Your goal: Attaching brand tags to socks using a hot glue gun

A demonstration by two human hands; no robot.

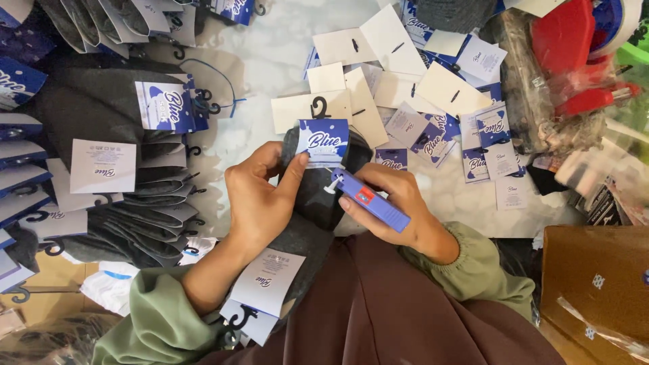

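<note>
I see my left hand (260,203) clamped on the grey sock (314,196) at frame centre, hiding part of it, my right hand (399,203) gripping the blue tagging gun (368,199), above the pale marbled counter (270,61).

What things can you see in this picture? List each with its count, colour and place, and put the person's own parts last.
Pair of socks: one, dark grey, centre, gripped by the left hand.
Card label: one, blue and white, on that pair's top.
Tagging gun: one, blue, right hand, tip at the label.
Finished sock pairs: a fanned stack, grey, left.
Loose card labels: many, white and blue, upper right.
Cardboard box: one, brown, lower right.
Red tool: one, top right, in clear plastic.
Left hand: green sleeve.
Right hand: green sleeve.
</note>
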